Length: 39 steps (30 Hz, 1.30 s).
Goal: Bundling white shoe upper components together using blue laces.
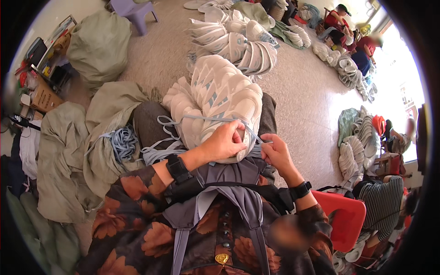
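Note:
A row of nested white shoe uppers (215, 91) with light blue details lies across my lap. Over the nearest one runs a pale blue shoelace (201, 118), its far part looping to the left. My left hand (224, 141) rests against this front upper, its fingers curled and pinched at the lace. On the other side, my right hand (277, 155) is closed, thumb and finger gripping the lace where it comes off the upper's right edge. More loose laces (160, 151) lie by my left wrist, and a bundle of blue laces (123, 143) sits on cloth beside my left thigh.
Further stacks of uppers (238, 48) stand on the floor ahead. Grey-green sacks (98, 48) lie at left, near a cardboard box (45, 96) and a purple stool (134, 11). A red chair (341, 220) is at my right. Other people (366, 46) sit at far right among uppers.

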Tool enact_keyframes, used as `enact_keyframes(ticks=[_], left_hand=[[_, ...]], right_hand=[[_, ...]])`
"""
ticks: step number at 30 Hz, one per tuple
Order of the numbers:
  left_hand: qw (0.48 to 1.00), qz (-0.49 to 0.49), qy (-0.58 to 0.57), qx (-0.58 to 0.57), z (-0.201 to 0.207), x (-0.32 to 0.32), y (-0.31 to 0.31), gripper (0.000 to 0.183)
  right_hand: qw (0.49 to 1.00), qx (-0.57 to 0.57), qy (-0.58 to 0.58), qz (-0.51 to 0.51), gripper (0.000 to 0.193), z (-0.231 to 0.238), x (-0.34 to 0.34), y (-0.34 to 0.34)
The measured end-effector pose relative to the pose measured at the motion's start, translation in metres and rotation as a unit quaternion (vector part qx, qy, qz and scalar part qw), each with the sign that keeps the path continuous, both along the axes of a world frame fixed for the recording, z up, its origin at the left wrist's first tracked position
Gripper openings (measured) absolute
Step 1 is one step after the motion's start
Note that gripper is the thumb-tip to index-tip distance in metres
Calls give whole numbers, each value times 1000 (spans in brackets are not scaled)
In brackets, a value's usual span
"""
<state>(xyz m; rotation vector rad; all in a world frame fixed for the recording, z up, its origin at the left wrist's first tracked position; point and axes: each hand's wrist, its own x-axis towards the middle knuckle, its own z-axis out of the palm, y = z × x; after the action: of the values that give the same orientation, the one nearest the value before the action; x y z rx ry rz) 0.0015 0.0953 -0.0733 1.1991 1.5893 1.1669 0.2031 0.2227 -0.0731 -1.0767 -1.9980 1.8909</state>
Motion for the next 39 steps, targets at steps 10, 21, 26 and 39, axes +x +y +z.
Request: enact_keyframes(ticks=[10,21,26,39], left_hand=[[1000,-12,-22,4,1,7,-1,51],[998,0,-58,-11,-3,9,1,49],[999,0,-36,3,-3,11,4,48],[994,-9,-107,-21,0,8,-3,39]], right_hand=[[995,-26,92,-10,20,28,-16,0],[995,82,48,28,10,9,-24,-10],[990,142,22,4,12,8,-36,5],[860,491,24,137,7,24,-40,7]])
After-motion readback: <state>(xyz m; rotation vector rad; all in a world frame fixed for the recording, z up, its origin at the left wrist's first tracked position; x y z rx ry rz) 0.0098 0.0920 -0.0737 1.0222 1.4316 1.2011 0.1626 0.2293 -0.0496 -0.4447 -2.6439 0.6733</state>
